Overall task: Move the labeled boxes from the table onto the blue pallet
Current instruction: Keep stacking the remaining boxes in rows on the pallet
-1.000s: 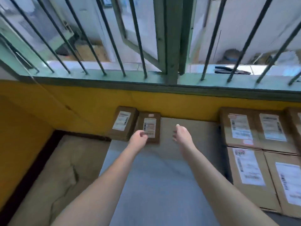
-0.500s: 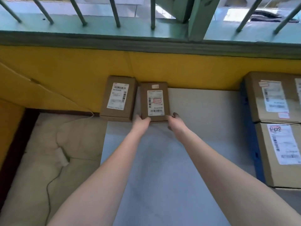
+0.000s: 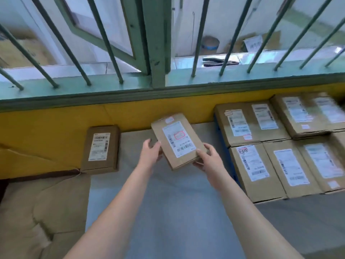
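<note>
A small labeled cardboard box (image 3: 177, 141) hangs above the grey table top (image 3: 168, 212), tilted to the right. My left hand (image 3: 150, 153) grips its left edge and my right hand (image 3: 207, 160) grips its near right corner. A second small labeled box (image 3: 101, 149) lies flat at the table's far left, against the yellow wall. Several larger labeled boxes (image 3: 259, 165) lie packed side by side on the right, with a strip of the blue pallet (image 3: 228, 156) showing under their left edge.
A yellow wall (image 3: 56, 128) runs behind the table, topped by a green window sill with slanted bars (image 3: 158, 53). To the left of the table lies a beige padded surface (image 3: 43, 212), lower than the table top.
Both hands closed on the right-hand small box at the wall, lifted it off the table and brought it nearer, turning it to the right. The view tilted up.
</note>
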